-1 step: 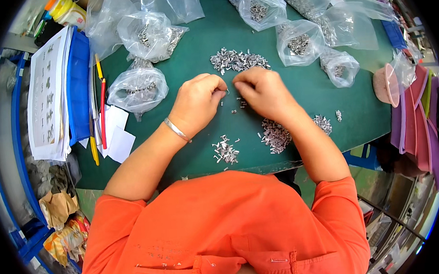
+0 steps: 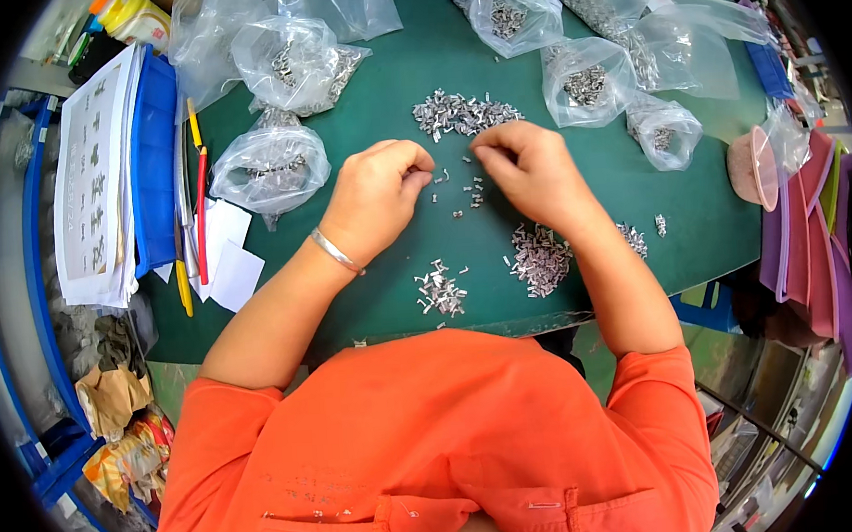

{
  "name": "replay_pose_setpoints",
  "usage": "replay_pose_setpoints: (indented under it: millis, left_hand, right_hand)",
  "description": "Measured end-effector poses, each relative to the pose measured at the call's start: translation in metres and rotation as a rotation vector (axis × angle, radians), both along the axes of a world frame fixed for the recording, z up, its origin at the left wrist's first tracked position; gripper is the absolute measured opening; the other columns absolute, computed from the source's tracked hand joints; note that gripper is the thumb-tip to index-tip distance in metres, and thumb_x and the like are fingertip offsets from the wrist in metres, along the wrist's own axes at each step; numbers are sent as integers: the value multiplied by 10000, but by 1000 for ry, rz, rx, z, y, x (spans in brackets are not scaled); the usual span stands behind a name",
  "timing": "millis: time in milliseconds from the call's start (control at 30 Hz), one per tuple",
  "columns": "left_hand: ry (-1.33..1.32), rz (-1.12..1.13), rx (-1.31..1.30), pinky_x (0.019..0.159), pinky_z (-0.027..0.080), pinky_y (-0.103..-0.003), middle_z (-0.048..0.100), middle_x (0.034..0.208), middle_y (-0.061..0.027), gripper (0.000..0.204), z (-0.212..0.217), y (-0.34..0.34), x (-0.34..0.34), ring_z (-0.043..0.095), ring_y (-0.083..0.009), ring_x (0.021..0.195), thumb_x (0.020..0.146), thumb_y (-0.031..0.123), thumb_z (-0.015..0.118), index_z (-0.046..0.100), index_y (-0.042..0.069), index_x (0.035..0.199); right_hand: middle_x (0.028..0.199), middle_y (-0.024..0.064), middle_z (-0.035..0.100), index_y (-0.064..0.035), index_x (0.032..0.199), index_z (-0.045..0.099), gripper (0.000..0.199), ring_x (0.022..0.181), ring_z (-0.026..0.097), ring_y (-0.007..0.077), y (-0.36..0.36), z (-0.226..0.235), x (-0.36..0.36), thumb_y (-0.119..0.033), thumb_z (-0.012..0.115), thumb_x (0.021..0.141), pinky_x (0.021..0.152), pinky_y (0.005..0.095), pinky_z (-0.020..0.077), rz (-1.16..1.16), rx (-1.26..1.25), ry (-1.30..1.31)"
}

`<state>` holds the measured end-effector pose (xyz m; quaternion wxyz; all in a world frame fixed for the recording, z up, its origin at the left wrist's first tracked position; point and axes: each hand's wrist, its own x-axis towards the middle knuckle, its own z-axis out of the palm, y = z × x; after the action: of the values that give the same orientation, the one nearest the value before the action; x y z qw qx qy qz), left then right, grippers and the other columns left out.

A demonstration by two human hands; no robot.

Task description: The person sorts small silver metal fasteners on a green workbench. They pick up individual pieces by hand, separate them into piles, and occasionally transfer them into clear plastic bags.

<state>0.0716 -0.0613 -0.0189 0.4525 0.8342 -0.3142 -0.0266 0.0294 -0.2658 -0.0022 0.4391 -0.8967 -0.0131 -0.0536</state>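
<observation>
My left hand (image 2: 376, 193), a silver bangle on its wrist, has thumb and index finger pinched together. A small metal piece (image 2: 443, 176) shows just off its fingertips. Across a narrow gap, my right hand (image 2: 535, 172) is curled with its fingertips closed, beside the far pile of small grey metal pieces (image 2: 461, 115). Whatever either pinch holds is too small or hidden. A few loose metal pieces (image 2: 477, 191) lie between the hands. Nearer me are a small pile of pale metal pieces (image 2: 440, 291) and a denser pile (image 2: 540, 263), partly beside my right forearm.
Open plastic bags of metal pieces stand at left (image 2: 272, 173) and right (image 2: 585, 79) on the green table (image 2: 370, 307). A blue tray (image 2: 156, 165) with papers, pens (image 2: 202, 215) and white slips (image 2: 238, 274) sits left. A pink bowl (image 2: 753, 167) is at the right edge.
My hands have moved apart slightly, the right one shifting right. More of the loose pieces between them now show. The picture has shifted a little.
</observation>
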Motion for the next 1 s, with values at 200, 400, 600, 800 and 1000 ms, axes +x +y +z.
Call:
replay_pose_setpoints:
  millis: [200, 400, 600, 800, 1000]
  left_hand:
    - [39, -5, 11, 631, 511, -293, 654, 835, -101, 118, 7, 8, -4, 640, -213, 687, 801, -45, 686, 667, -1, 908]
    - [-25, 30, 11, 641, 504, -297, 637, 843, -104, 112, 3, 9, -1, 625, -215, 690, 817, -52, 663, 665, -1, 917]
    - [-25, 16, 27, 636, 499, -305, 624, 842, -103, 98, 1, 16, -5, 617, -221, 685, 817, -37, 668, 664, -2, 908]
    - [-46, -24, 34, 629, 495, -323, 606, 821, -110, 87, 0, 8, -7, 615, -242, 688, 807, -21, 681, 661, 3, 888]
    - [-82, -41, 47, 629, 491, -332, 593, 808, -113, 74, -4, 5, -9, 608, -258, 694, 804, -19, 681, 655, 7, 868]
  right_hand:
    - [841, 194, 671, 13, 880, 692, 120, 801, 654, 370, 6, 1, -5, -79, 640, 823, 736, 418, 530, 113, -72, -46]
    - [810, 117, 618, -62, 934, 687, 119, 787, 650, 339, 17, -10, -2, -101, 653, 826, 683, 433, 522, 267, -297, -96]
    - [879, 140, 670, -47, 929, 697, 121, 815, 658, 351, 4, -6, -2, -104, 646, 835, 720, 433, 530, 237, -183, -43]
    - [870, 137, 665, -45, 904, 690, 111, 820, 655, 344, 1, -1, -5, -124, 654, 835, 723, 435, 529, 155, -206, -43]
    - [760, 91, 606, -71, 858, 687, 53, 697, 641, 315, 11, -9, -11, -105, 667, 823, 586, 424, 517, 233, -357, -193]
